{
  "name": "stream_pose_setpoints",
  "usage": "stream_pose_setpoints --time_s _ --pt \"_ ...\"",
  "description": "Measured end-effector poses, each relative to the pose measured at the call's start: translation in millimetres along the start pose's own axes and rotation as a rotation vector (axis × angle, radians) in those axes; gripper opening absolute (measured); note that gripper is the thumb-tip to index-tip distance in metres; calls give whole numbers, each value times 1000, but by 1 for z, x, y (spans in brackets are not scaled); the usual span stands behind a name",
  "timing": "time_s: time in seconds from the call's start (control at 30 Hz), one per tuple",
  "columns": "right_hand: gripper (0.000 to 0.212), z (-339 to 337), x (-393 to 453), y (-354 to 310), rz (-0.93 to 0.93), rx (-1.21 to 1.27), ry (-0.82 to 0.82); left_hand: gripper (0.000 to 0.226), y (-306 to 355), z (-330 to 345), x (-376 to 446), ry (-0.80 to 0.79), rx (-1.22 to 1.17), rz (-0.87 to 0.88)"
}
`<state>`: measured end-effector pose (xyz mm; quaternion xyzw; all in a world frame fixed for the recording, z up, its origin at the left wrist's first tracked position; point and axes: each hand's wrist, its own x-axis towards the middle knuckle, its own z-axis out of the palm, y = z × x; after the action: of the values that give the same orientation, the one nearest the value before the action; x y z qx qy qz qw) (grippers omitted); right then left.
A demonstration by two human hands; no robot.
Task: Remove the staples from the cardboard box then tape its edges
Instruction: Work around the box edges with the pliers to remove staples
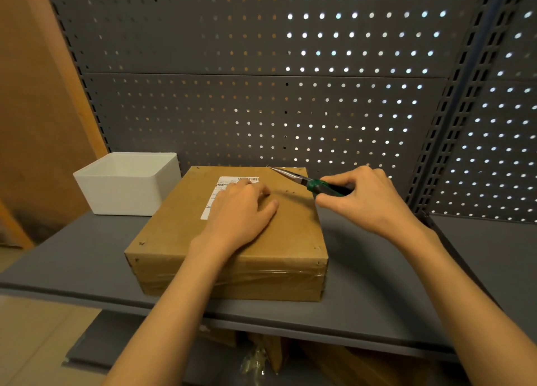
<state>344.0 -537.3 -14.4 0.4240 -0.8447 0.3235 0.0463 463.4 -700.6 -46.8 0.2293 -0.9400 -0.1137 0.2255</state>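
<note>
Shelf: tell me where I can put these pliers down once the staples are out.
The grey shelf lies bare right of the cardboard box, under the right hand holding the pliers. A strip is bare before the white bin, left of the box. Crowded: the box top, under the left hand.

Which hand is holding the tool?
The right hand grips the green-handled pliers. The left hand just lies flat on the cardboard box.
</note>
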Motion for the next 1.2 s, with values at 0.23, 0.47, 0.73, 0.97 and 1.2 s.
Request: stream_pose_setpoints --time_s 0.23,0.47,0.73,0.97,1.2 --pt "27 14 29 -44 -111 9 1 41 -66 -37 -22 93 192 -267" --pt "24 58 70 -101 -209 -25 -42 47 -100 -45 -34 7 143 -507" --pt "41 117 118 -148 -276 -148 -79 44 -96 -43 -33 37 101 -494" --pt "35 153 128 -153 -309 -220 -151 46 -99 -41 -32 40 71 -471" --pt "35 153 129 -149 -312 -185 -102 41 -101 -40 -32 27 66 -469"
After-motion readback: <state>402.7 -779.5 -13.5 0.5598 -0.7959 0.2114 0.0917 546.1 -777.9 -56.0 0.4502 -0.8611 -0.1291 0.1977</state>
